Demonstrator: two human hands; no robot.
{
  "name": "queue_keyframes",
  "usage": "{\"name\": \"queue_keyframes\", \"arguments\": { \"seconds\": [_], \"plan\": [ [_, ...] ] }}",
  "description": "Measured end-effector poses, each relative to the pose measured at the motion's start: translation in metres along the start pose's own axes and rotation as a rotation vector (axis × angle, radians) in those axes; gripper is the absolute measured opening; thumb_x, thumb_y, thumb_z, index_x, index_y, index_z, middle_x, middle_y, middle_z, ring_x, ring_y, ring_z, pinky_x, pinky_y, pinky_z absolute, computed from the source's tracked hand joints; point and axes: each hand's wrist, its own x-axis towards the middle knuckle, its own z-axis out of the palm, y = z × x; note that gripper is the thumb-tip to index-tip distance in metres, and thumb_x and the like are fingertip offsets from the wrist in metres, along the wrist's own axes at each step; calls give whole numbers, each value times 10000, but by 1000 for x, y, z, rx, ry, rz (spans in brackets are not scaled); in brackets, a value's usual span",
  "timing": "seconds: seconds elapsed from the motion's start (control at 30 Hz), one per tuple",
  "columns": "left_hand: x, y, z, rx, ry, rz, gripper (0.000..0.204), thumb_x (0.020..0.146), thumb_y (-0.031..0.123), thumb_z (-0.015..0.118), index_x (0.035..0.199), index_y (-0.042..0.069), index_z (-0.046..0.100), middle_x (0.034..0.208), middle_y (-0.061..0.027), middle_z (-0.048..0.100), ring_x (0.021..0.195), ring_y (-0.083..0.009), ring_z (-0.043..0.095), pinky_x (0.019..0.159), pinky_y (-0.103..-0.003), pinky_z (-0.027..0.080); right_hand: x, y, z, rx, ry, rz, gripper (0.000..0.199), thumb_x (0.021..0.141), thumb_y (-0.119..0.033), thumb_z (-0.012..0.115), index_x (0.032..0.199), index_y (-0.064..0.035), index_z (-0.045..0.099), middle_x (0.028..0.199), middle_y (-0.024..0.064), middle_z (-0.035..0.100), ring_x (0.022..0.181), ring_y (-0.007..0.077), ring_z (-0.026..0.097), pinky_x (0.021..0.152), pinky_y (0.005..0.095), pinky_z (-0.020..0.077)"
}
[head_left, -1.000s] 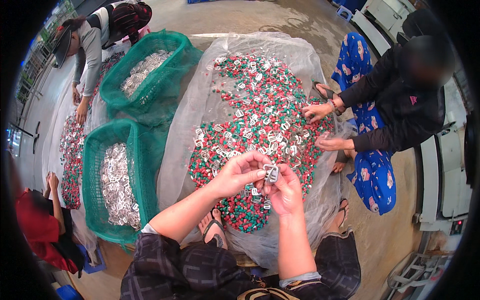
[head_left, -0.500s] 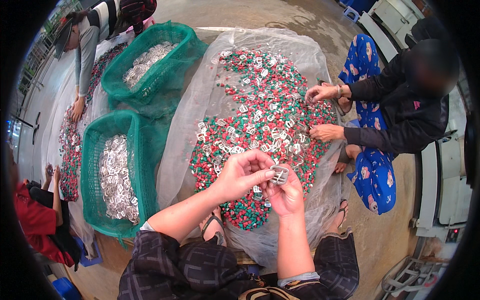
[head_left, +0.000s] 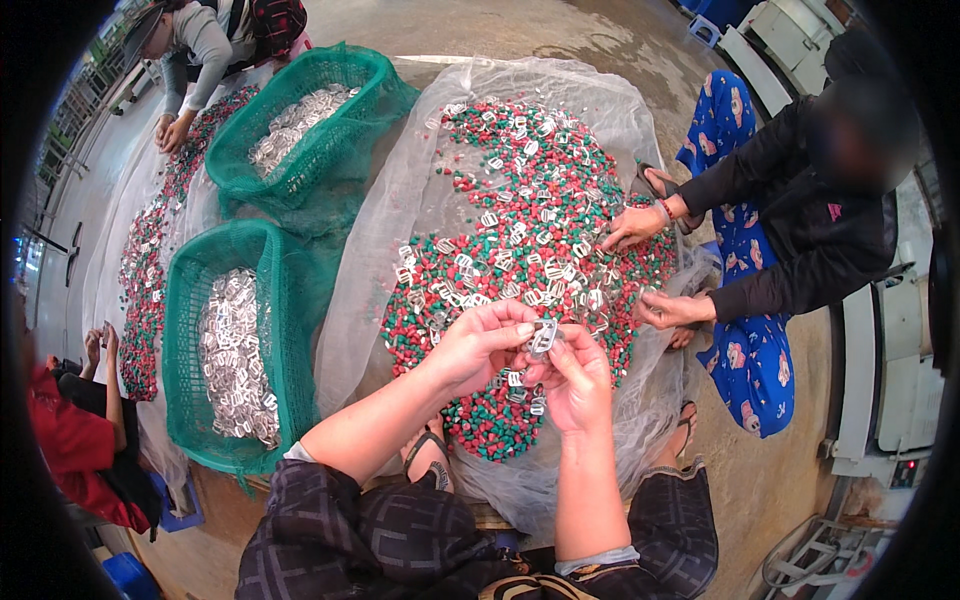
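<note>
Between my hands is a silver metal buckle [head_left: 543,337] with a framed shape and crossbars. My left hand [head_left: 482,342] pinches its left side between thumb and fingers. The fingers of my right hand [head_left: 578,378] close on its right side. Below and around them spreads a pile of small red, green and white pellets [head_left: 490,432], with many more silver buckles mixed in. This pile lies on a sheer white mesh sheet [head_left: 365,270].
Left of the sheet stand two green mesh-lined baskets [head_left: 180,330] [head_left: 225,165] holding buckles. Facing me from the right, a co-worker in patterned blue trousers [head_left: 752,370] has both hands at the pile. Two more people work along another pellet strip [head_left: 140,320] at the left.
The buckle between my fingers has turned and shifted slightly left and up. The right co-worker's hands have moved over the pile; the far-left person's hands have drawn together farther back.
</note>
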Motion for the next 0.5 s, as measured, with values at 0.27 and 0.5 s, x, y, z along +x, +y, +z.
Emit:
{"name": "queue_keyframes", "arguments": {
  "seconds": [0.27, 0.5],
  "plan": [
    [-6, 13, 13, 1350, 85, 512, 182, 802, 182, 625, 769, 35, 524, 604, -67, 550, 527, -170, 568, 462, -306, 433, 3, 5, -3, -532, 203, -200, 37, 856, -22, 562, 858, 14, 573, 717, 68, 630, 593, 105, 617, 538, 210, 512],
    [1, -1, 6, 1604, 98, 798, 199, 780, 161, 593, 674, 52, 465, 564, -91, 532, 486, -266, 561, 427, -375, 438, 1, 16, 6, -810, 315, -345, 54, 834, -32, 591, 811, 14, 573, 664, 22, 615, 554, 52, 559, 505, 191, 434]
  ]
}}
